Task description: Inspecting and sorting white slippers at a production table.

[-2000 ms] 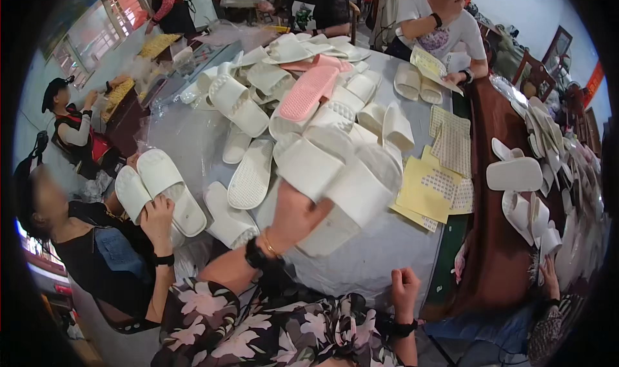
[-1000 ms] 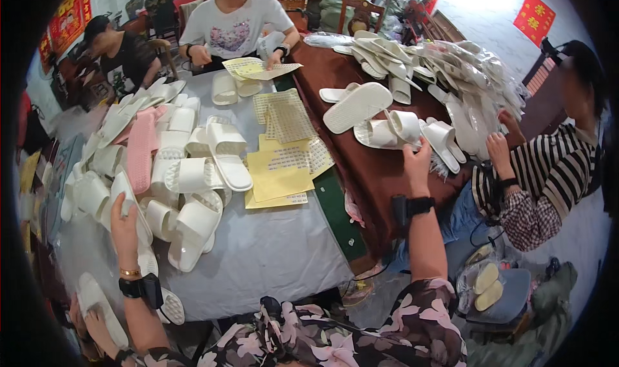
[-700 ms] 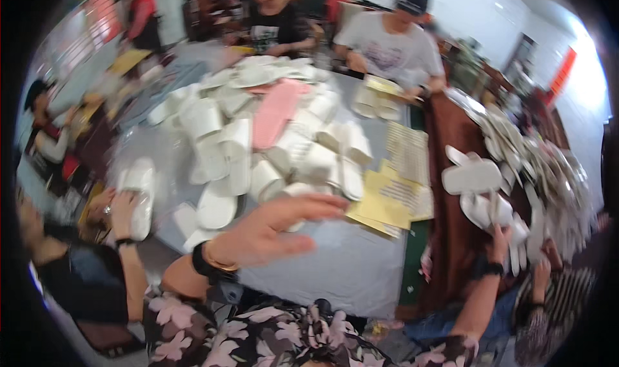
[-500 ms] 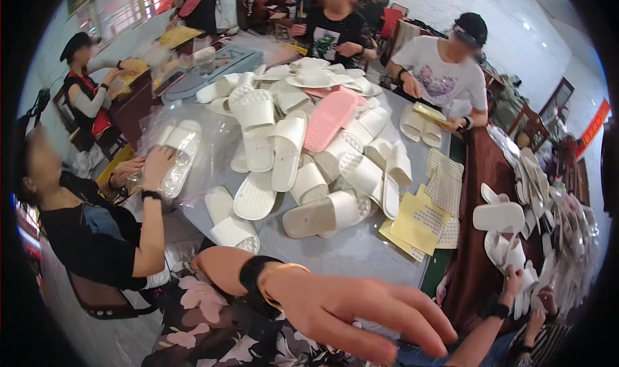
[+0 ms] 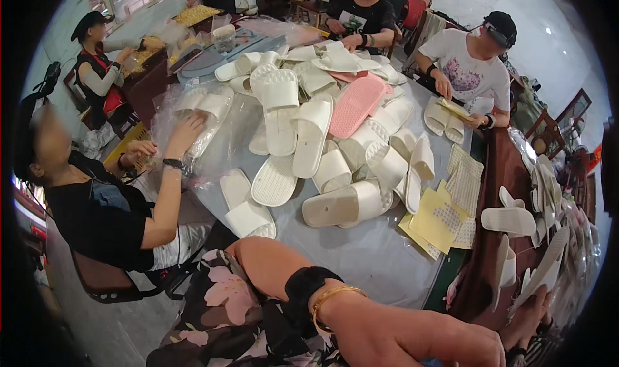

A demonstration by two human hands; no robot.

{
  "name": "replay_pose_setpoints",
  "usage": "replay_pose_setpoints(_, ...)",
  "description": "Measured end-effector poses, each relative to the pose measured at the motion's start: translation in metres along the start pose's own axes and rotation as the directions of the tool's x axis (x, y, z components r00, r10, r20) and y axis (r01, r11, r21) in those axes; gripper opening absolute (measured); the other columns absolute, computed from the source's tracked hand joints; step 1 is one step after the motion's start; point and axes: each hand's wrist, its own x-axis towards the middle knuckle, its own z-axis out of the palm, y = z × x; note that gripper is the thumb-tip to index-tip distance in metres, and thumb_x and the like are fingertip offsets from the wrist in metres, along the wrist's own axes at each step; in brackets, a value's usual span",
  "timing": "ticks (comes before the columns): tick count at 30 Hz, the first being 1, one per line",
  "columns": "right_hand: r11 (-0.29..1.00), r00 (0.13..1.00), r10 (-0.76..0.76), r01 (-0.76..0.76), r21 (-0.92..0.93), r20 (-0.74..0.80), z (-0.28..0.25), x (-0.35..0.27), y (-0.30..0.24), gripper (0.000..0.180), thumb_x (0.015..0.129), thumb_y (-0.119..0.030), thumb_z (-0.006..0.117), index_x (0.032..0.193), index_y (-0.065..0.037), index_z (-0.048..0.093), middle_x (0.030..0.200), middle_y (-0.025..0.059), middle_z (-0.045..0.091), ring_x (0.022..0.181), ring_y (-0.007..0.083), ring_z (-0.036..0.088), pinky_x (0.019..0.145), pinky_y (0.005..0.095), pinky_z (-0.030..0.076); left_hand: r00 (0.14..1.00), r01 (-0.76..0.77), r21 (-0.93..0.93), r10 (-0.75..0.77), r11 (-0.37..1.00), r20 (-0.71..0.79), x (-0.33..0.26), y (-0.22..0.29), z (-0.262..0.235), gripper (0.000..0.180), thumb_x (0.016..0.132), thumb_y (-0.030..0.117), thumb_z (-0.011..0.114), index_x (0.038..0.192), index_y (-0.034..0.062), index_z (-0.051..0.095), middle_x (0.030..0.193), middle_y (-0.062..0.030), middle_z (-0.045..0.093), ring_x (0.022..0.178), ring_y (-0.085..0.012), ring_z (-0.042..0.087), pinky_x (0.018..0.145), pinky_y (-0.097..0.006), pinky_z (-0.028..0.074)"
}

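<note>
My left hand [image 5: 422, 338] reaches across the lower edge, its back up, with a gold bangle and black wristband behind it. Its fingers bend downward and their tips are cut off, so what they touch is hidden. At the lower right, my right hand [image 5: 523, 318] closes on the lower end of a white slipper [image 5: 545, 270] held up at a slant. My left hand partly covers it. Beside it another white slipper [image 5: 505, 270] stands on edge against the brown cloth [image 5: 467, 283]. A further slipper [image 5: 508, 221] lies flat above it.
White slippers [image 5: 351, 202] and a pink slipper [image 5: 358, 106] heap on the grey table [image 5: 371, 257]. Yellow label sheets [image 5: 431, 219] lie at its right side. A person at left [image 5: 103, 206] handles bagged slippers [image 5: 216, 112]. Another person [image 5: 467, 74] works at far right. Wrapped slippers [image 5: 577, 264] pile at right.
My left hand has moved right and down, its outstretched fingers now bent. The right hand has lowered and holds a slanted slipper. The whole view has shifted, moving the table rightward.
</note>
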Motion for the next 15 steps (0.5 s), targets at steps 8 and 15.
replay_pose_setpoints(8, 1.000, 0.999, 0.012, -0.011, -0.019, 0.051, 0.008, -0.039, -0.016, 0.024, 0.090, -0.017, 0.064, 0.110, -0.006, 0.060, 0.092, 0.0143, 0.060, 0.075, 0.0228, 0.059, 0.064, 0.0419, 0.046, 0.998, -0.051, -0.003, 0.051, 0.999, 0.027, -0.010, -0.005, -0.013, 0.021, 0.096, 0.015, 0.057, 0.105, -0.0025, 0.063, 0.124, -0.0204, 0.055, 0.107, -0.0258, 0.057, 0.088, -0.035, 0.048)
replay_pose_setpoints(15, 0.991, 0.989, 0.023, -0.042, 0.124, 0.149, 0.060, -0.066, -0.002, 0.026, 0.082, -0.007, 0.067, 0.105, 0.003, 0.059, 0.096, 0.0050, 0.065, 0.088, 0.0118, 0.059, 0.082, 0.0272, 0.047, 0.991, 0.116, 0.251, -0.094, 0.961, -0.098, -0.028, 0.034, -0.020, 0.022, 0.094, 0.014, 0.059, 0.105, -0.0019, 0.069, 0.119, -0.0233, 0.059, 0.102, -0.0278, 0.057, 0.088, -0.036, 0.048)
